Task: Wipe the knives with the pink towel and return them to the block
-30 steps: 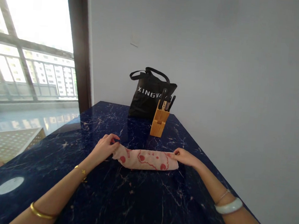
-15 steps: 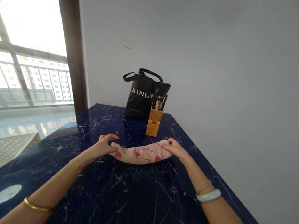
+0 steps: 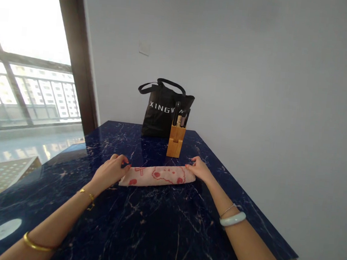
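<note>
A pink cloth with red drawings [image 3: 159,175], folded into a long narrow strip and looking like a towel, lies across the dark blue marbled table [image 3: 141,224]. Its near edge is almost straight. My left hand [image 3: 113,170] pinches the upper left corner between thumb and fingers. At the other end, my right hand [image 3: 199,168] has thumb and fingertips closed on the upper right corner. Parts of both corners are hidden under the fingers.
Behind the cloth stands a wooden knife block [image 3: 175,142] with several black-handled tools. A black tote bag [image 3: 159,112] is farther back, near the grey wall [image 3: 255,92]. A perforated cream surface [image 3: 8,176] shows beyond the table's left edge.
The cloth has come down from a sagging, held-up curve to lie flatter and straighter on the table. Both hands have shifted with it, and the view has turned slightly.
</note>
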A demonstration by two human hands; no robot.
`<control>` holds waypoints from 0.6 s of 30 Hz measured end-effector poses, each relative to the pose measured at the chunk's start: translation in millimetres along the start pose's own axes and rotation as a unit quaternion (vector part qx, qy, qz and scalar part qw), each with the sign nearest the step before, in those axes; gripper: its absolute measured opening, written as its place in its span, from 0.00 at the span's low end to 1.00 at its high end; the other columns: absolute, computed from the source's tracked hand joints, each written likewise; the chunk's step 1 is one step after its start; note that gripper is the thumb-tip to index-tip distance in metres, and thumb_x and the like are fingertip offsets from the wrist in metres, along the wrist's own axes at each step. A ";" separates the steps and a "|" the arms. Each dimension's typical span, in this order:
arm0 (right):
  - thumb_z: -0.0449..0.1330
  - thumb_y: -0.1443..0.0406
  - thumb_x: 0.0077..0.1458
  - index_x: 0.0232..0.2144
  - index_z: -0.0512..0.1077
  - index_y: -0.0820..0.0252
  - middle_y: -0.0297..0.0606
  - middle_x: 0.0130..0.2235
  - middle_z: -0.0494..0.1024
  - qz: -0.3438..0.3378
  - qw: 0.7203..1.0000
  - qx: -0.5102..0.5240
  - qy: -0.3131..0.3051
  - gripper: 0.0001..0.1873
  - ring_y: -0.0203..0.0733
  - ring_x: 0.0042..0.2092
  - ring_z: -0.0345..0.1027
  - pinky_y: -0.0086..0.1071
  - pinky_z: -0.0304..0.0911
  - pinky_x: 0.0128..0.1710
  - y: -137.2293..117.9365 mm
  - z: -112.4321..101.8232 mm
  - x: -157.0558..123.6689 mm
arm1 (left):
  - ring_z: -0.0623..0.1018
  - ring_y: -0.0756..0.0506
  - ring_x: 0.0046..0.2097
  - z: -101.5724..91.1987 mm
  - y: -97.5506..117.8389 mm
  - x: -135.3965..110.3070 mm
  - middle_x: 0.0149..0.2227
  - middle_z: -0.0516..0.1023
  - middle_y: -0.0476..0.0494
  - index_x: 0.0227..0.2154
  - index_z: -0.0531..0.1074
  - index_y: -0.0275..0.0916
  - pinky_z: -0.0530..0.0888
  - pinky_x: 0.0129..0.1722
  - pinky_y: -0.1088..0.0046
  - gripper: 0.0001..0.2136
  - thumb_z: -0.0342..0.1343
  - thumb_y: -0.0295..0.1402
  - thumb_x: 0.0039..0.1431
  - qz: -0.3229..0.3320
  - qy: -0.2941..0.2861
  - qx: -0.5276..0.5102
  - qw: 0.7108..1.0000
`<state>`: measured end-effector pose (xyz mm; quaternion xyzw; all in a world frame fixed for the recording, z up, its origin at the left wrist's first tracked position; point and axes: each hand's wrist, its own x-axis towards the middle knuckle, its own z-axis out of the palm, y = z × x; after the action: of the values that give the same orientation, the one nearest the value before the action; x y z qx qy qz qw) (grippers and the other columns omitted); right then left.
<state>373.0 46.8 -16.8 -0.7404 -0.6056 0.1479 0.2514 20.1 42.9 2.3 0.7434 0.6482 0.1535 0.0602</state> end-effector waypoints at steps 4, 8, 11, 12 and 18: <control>0.56 0.52 0.46 0.47 0.63 0.64 0.46 0.45 0.66 -0.016 0.996 -0.070 0.053 0.30 0.47 0.45 0.61 0.35 0.56 0.40 -15.7 1.0 9.4 | 0.69 0.43 0.38 16.5 -6.7 2.0 0.38 0.66 0.42 0.39 0.64 0.39 0.63 0.38 0.68 0.16 0.42 0.43 0.52 0.019 -0.032 0.009 0.999; 0.56 0.52 0.46 0.52 0.60 0.69 0.49 0.47 0.64 -0.039 0.994 -0.057 0.084 0.35 0.51 0.49 0.57 0.38 0.54 0.48 -38.4 12.2 27.3 | 0.67 0.42 0.40 28.8 -10.1 -1.0 0.38 0.65 0.41 0.41 0.64 0.39 0.62 0.40 0.67 0.17 0.43 0.44 0.52 0.019 -0.016 0.015 1.000; 0.59 0.49 0.42 0.56 0.52 0.78 0.54 0.51 0.60 -0.026 0.991 0.015 0.130 0.48 0.54 0.53 0.54 0.37 0.51 0.52 -60.4 26.9 44.9 | 0.66 0.41 0.40 27.2 -5.5 -7.6 0.39 0.64 0.41 0.41 0.64 0.40 0.61 0.40 0.66 0.17 0.42 0.44 0.53 0.014 0.009 0.029 0.999; 0.60 0.47 0.40 0.57 0.48 0.79 0.56 0.52 0.58 -0.018 0.988 0.045 0.148 0.53 0.55 0.53 0.53 0.37 0.50 0.52 -68.0 32.9 50.6 | 0.66 0.41 0.41 26.0 -3.3 -10.0 0.40 0.64 0.41 0.41 0.64 0.40 0.61 0.40 0.66 0.17 0.42 0.43 0.54 0.014 0.013 0.029 0.999; 0.61 0.46 0.35 0.61 0.34 0.71 0.55 0.56 0.52 0.040 0.959 0.161 0.230 0.62 0.59 0.53 0.52 0.44 0.52 0.50 -102.8 63.5 70.3 | 0.64 0.41 0.42 24.4 4.9 -18.8 0.41 0.63 0.40 0.42 0.65 0.39 0.60 0.42 0.66 0.18 0.40 0.43 0.56 0.026 0.023 0.015 0.999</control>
<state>270.9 141.7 -6.8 -0.7278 -0.4700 0.0790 0.4932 30.1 26.4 -22.2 0.7572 0.6319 0.1625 0.0301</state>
